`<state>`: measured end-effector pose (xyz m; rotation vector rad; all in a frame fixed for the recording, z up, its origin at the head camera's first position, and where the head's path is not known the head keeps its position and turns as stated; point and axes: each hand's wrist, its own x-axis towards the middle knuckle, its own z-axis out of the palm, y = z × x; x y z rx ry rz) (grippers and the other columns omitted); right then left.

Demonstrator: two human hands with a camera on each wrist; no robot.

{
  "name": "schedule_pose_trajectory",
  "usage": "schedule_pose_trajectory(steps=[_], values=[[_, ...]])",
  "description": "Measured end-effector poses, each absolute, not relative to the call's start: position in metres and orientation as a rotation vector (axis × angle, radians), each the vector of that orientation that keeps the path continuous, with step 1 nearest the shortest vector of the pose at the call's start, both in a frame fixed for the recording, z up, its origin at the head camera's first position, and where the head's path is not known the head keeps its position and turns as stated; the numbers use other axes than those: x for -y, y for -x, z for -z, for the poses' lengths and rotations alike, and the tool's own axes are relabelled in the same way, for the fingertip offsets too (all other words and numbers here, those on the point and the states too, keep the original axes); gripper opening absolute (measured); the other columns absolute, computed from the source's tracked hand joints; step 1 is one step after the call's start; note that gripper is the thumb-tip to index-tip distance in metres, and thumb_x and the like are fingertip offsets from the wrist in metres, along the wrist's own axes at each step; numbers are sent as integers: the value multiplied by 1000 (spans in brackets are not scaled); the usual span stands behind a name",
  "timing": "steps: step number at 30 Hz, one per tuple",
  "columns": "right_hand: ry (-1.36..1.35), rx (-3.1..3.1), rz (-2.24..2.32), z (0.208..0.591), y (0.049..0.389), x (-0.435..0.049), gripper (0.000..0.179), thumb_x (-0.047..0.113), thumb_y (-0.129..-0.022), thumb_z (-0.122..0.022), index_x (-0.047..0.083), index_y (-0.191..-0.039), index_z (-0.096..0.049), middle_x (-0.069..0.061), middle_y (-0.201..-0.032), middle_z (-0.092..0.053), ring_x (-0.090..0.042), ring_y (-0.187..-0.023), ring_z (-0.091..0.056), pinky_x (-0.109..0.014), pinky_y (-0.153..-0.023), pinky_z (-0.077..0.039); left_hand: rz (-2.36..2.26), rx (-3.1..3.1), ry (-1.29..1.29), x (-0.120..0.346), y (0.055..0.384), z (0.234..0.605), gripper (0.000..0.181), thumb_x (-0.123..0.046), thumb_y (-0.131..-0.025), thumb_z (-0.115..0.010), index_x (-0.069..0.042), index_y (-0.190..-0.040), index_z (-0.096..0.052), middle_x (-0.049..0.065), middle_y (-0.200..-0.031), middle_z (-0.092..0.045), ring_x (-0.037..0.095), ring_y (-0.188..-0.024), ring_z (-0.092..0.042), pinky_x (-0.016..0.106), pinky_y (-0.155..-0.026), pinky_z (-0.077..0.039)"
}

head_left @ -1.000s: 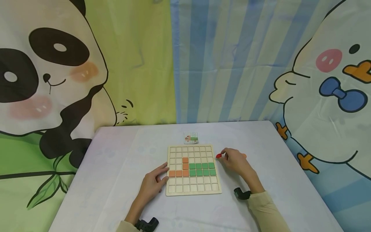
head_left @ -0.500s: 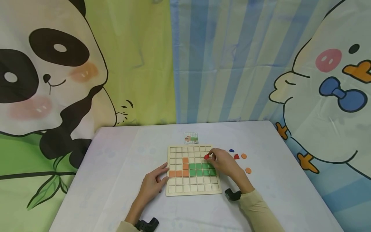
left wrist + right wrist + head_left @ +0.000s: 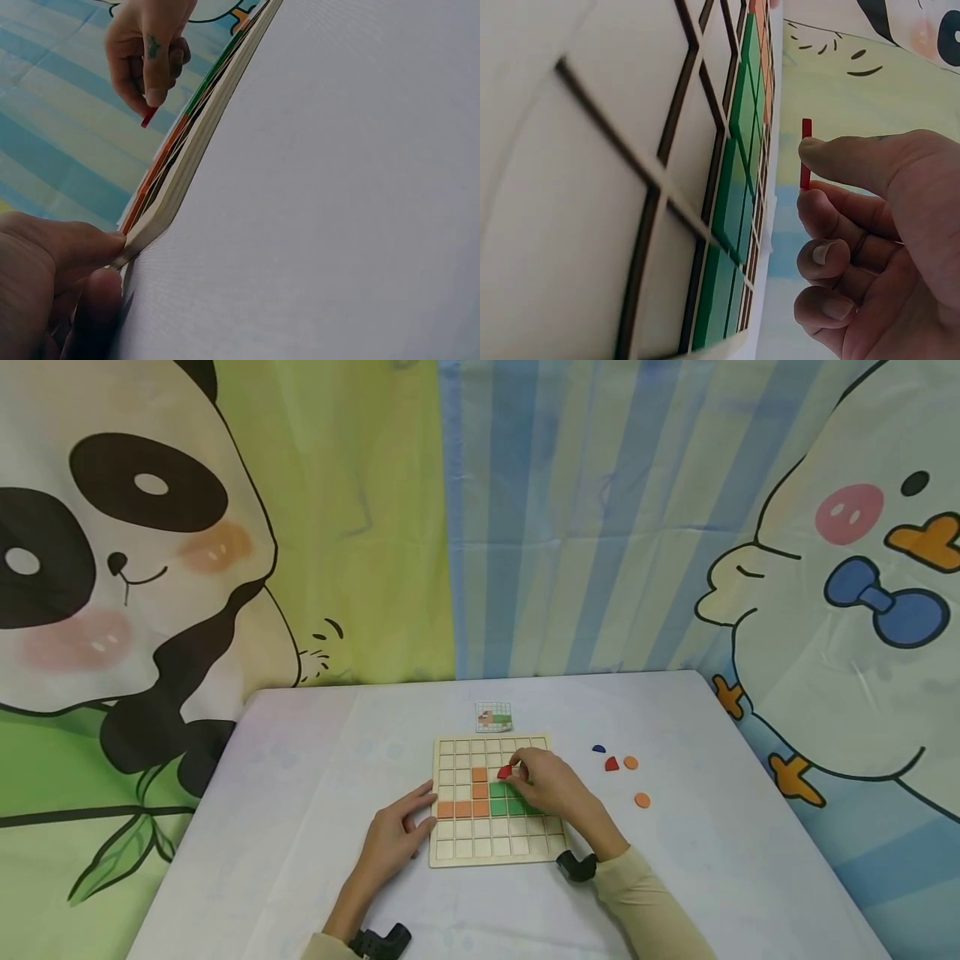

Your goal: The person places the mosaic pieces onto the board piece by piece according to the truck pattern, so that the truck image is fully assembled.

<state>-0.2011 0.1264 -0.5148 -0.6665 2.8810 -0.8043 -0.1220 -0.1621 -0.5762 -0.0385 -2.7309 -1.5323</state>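
Note:
A square wooden grid board lies on the white table, with orange square tiles and green square tiles set in part of its cells. My right hand pinches a small red piece between thumb and fingers, above the board just right of the top orange tile. Seen edge-on in the right wrist view, the red piece is thin and apart from the board. At the board's left edge rests my left hand; its index finger and thumb are spread and touch the wooden rim.
Behind the board lies a small picture card with a coloured grid pattern. Loose on the right are a blue half-round piece, a red wedge, one orange disc and another orange disc. Printed curtains hang behind the table.
My right hand has carried the red piece leftward from beside the board to above its middle. The loose pieces on the right have come into sight. My left hand has stayed in place.

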Motion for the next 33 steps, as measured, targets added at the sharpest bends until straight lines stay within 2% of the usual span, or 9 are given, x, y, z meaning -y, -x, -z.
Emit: schedule_pose_trajectory(steps=[12, 19, 27, 30, 33], values=[[784, -2866, 750, 513, 203, -97, 25, 27, -101, -74, 7, -116, -72, 6, -76, -58, -7, -63, -49, -23, -59, -43, 1505, 2701, 116, 165, 121, 576, 44, -10, -93, -80, -14, -137, -73, -6, -153, -64, 6, -46, -49, 24, -42, -42], [759, -2825, 747, 514, 205, -83, 25, 27, -102, -73, 7, -118, -72, 6, -77, -60, -7, -63, -51, -23, -58, -44, 1523, 2728, 97, 165, 121, 576, 43, -14, -95, -80, -18, -137, -73, -12, -153, -62, 7, -48, -51, 23, -44, -43], [762, -2815, 760, 513, 206, -69, 25, 25, -101, -73, 5, -116, -73, 4, -83, -68, -4, -64, -56, -23, -61, -49, 1523, 2721, 106, 166, 122, 575, 43, -13, -94, -79, -17, -137, -73, -10, -153, -63, 7, -48, -51, 24, -43, -43], [758, -2807, 737, 515, 206, -65, 26, 25, -101, -73, 5, -117, -72, 4, -83, -68, -5, -64, -56, -23, -61, -49, 1519, 2727, 95, 165, 122, 577, 43, -13, -94, -80, -18, -136, -73, -11, -153, -63, 7, -48, -51, 24, -43, -44], [757, -2811, 699, 518, 208, -62, 26, 26, -102, -72, 6, -119, -72, 4, -85, -67, -5, -66, -55, -23, -62, -48, 1518, 2722, 106, 165, 122, 578, 43, -11, -94, -80, -16, -136, -73, -7, -154, -63, 6, -48, -50, 24, -43, -44]])
